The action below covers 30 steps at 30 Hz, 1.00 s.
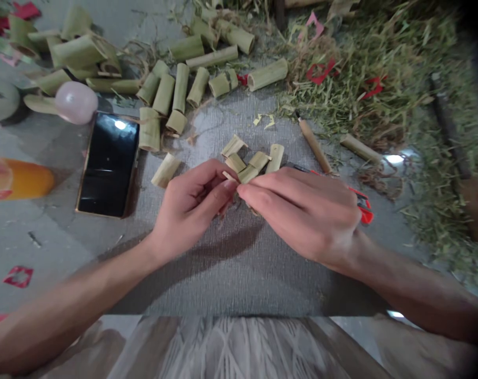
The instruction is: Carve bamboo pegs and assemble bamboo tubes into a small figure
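My left hand [195, 202] is closed in a pinch, with a thin pale strip of stem [228, 175] between thumb and forefinger. Right beside it, the fingertips of my right hand [302, 208] are pressed together at the strip's near end; what they grip is hidden. Just beyond the fingers lie several split pieces of green stem [258, 160]. Another split piece [166, 169] rests by my left knuckles. Partly under my right hand is a red and black tool [364, 205], mostly covered.
Cut hollow stem lengths [163, 95] lie across the back. A phone [109, 163], an orange bottle [21, 179] and a pink balloon-like ball [76, 102] are at left. A wooden-handled tool [314, 145] lies near shredded greenery [380, 79] and a larger blade [454, 131] at right.
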{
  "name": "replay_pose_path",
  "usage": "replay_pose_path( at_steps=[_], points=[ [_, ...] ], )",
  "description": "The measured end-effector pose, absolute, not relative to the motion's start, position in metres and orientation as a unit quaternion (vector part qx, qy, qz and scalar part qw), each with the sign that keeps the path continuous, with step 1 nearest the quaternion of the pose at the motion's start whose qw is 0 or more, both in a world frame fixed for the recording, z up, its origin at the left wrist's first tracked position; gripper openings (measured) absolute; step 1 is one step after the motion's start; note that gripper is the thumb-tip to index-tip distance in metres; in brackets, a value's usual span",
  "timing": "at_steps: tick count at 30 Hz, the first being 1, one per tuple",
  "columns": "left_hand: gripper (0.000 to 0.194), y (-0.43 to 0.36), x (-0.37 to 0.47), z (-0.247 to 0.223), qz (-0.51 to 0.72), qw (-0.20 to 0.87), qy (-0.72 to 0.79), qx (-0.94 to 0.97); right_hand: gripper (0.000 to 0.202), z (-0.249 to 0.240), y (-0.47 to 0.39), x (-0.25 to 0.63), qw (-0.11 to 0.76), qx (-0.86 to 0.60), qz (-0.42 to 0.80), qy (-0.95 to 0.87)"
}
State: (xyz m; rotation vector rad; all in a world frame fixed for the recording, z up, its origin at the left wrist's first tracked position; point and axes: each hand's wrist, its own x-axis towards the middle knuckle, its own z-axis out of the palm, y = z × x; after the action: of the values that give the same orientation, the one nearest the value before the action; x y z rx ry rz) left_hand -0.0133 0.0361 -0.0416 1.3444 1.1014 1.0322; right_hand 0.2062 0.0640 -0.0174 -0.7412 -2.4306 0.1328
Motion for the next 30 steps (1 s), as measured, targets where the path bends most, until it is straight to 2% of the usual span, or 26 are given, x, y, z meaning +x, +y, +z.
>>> replay_pose_path(
  at_steps=[6,15,30],
  points=[
    [0.022,0.036,-0.014,-0.045,0.438,0.546,0.46,0.547,0.025,-0.014,0.068,0.208,0.242,-0.285,0.095,-0.923],
    [0.023,0.039,-0.016,-0.043,0.423,0.518,0.46,0.584,0.032,-0.022,0.072,0.208,0.229,-0.293,0.205,-0.905],
    [0.018,0.04,-0.017,-0.046,0.422,0.539,0.423,0.594,0.052,-0.023,0.076,0.204,0.278,-0.361,0.329,-0.827]
  ],
)
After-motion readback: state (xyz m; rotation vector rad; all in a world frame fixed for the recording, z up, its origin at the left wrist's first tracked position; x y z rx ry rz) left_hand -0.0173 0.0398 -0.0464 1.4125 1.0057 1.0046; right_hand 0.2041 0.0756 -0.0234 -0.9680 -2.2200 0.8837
